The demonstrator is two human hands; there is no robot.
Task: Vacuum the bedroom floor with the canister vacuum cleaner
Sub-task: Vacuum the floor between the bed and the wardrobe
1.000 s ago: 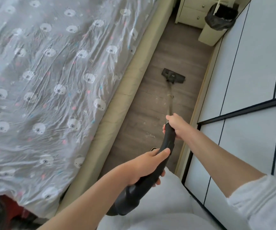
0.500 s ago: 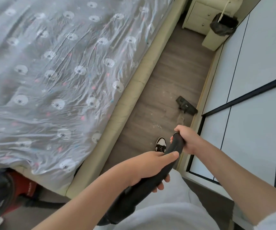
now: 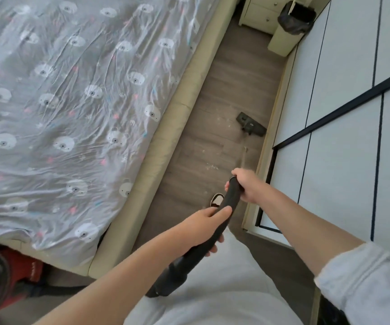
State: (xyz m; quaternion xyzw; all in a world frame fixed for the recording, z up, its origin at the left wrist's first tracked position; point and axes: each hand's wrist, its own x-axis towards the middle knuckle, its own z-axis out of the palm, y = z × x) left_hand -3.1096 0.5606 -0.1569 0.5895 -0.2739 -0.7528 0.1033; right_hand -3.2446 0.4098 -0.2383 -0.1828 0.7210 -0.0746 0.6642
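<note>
The floor [image 3: 240,73] looks like grey-brown wood-grain plank, matt, flecked with pale crumbs. The bed sheet [image 3: 72,113] is thin creased cloth with a faint sheen — the bed base [image 3: 172,141] looks like padded beige fabric. The vacuum handle [image 3: 222,216] and floor head [image 3: 251,124] are dull black plastic; the wardrobe doors [image 3: 344,160] — smooth, pale, matt.

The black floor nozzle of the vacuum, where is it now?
In the head view the black floor nozzle lies on the grey wooden floor, right of centre, close to the white wardrobe.
</note>
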